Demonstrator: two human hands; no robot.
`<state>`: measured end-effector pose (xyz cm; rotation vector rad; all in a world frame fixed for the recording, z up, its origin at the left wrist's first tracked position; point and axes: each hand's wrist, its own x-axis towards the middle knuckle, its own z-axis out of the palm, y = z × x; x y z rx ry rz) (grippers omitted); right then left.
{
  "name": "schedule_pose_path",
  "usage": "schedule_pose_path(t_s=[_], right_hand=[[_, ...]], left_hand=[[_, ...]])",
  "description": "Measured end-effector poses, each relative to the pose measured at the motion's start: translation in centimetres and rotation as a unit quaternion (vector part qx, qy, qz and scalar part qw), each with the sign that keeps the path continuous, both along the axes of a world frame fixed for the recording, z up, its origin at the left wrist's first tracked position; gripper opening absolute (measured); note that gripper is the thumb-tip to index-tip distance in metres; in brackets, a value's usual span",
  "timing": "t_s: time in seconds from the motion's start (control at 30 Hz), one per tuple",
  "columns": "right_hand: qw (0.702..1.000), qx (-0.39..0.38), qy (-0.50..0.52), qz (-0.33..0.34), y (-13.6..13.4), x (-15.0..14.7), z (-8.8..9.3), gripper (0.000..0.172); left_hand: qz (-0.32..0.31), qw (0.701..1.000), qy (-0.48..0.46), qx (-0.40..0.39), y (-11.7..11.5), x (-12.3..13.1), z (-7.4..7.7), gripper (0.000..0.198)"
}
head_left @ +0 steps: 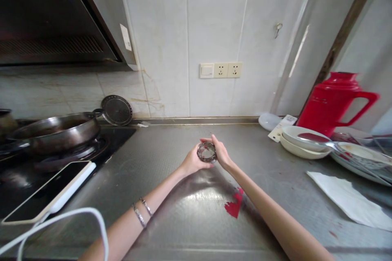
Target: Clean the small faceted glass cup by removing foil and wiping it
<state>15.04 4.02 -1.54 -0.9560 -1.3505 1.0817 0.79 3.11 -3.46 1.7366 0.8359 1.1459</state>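
Note:
Both of my hands meet over the middle of the steel counter point(190, 212). Between them is a small clear glass point(206, 151), its round mouth turned toward me. My left hand point(192, 161) wraps round its left side with fingers curled. My right hand point(221, 153) grips its right side, thumb over the rim. Two thin bracelets point(142, 211) sit on my left wrist. A small red scrap point(234, 206) lies on the counter below my right forearm.
A wok point(55, 130) sits on the black stove at left, a round lid point(116, 110) leaning on the wall. A phone point(45, 197) with a white cable lies front left. White bowls point(301, 142), plates, a red thermos jug point(332, 102) and a white cloth point(349, 202) stand right.

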Motion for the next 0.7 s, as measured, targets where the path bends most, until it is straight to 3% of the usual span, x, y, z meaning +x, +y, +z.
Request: schedule_pose_path(t_s=[0.1,0.33,0.53,0.7], right_hand=[[1.000,-0.011,0.024,0.000,0.2,-0.1,-0.4,0.062],[0.970,-0.121,0.209,0.008,0.5,-0.9,-0.4,0.049],[0.968,-0.156,0.198,0.018,-0.1,-1.0,0.3,0.046],[0.969,-0.159,0.182,0.045,-0.1,-0.8,-0.2,0.047]], left_hand=[[-0.001,1.000,-0.023,-0.017,0.0,0.1,0.2,0.091],[-0.048,0.992,-0.091,-0.076,-0.1,-0.1,1.3,0.079],[-0.046,0.997,-0.033,-0.061,0.2,-0.6,1.4,0.075],[-0.028,0.999,0.020,-0.036,0.5,-0.8,1.3,0.076]])
